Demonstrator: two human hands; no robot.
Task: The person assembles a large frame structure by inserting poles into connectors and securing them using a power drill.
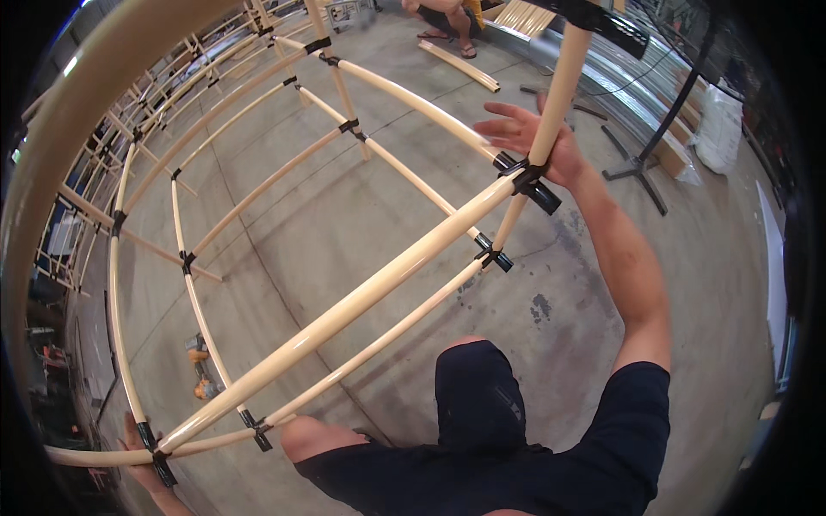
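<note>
A rack frame of cream-coated pipes (344, 308) with black metal joints stands before me. My right hand (551, 146) is behind the upright pipe (564, 82) at the frame's right corner, beside a black joint (531, 178). Its fingers are spread, stretching left and not wrapped round the pipe. At the lower left, my left hand (142, 469) lies against another corner joint (155, 449), its visible fingers stretched upward past the crossing pipe; the joint and pipe hide part of it. A lower pipe (387, 344) runs beneath the long top pipe, between black joints.
An orange and black cordless drill (202, 370) lies on the concrete floor inside the frame. Beyond, another person (452, 21) crouches near a loose pipe piece (460, 67). A black stand (638, 168) and a white plastic bag (718, 129) are at the right; more pipe frames stand far left.
</note>
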